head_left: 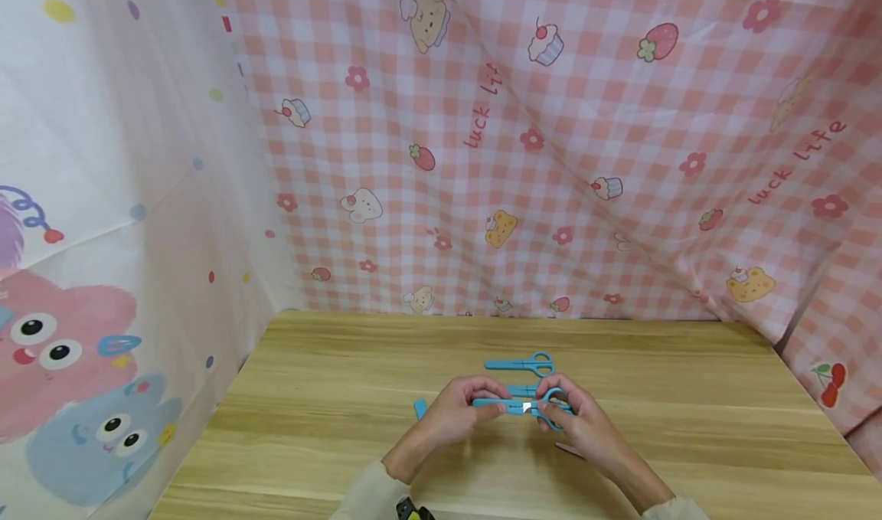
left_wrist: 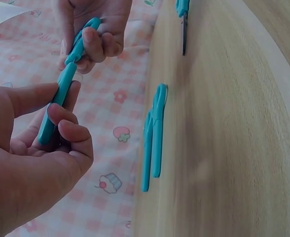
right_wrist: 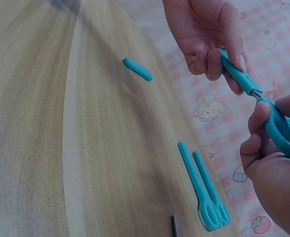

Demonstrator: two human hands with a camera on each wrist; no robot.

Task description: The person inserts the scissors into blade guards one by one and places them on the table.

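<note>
Above the table, my left hand (head_left: 448, 416) pinches a turquoise blade cap (right_wrist: 238, 74) between thumb and fingers. My right hand (head_left: 589, 432) grips the handles of a pair of turquoise scissors (right_wrist: 278, 127). The blades point into the mouth of the cap, and a short strip of metal shows between cap and handles in the right wrist view. Beyond the hands lie two capped turquoise scissors, a far pair (head_left: 520, 364) and a nearer pair (head_left: 521, 390), side by side. The nearer pair is partly hidden by the hands in the head view.
A loose turquoise cap (right_wrist: 137, 69) lies on the wooden table (head_left: 310, 413) to the left. Near my right wrist rests another pair of scissors with a bare blade (left_wrist: 185, 34); its handles are hidden in the head view. A pink checked cloth (head_left: 482, 198) hangs behind the table.
</note>
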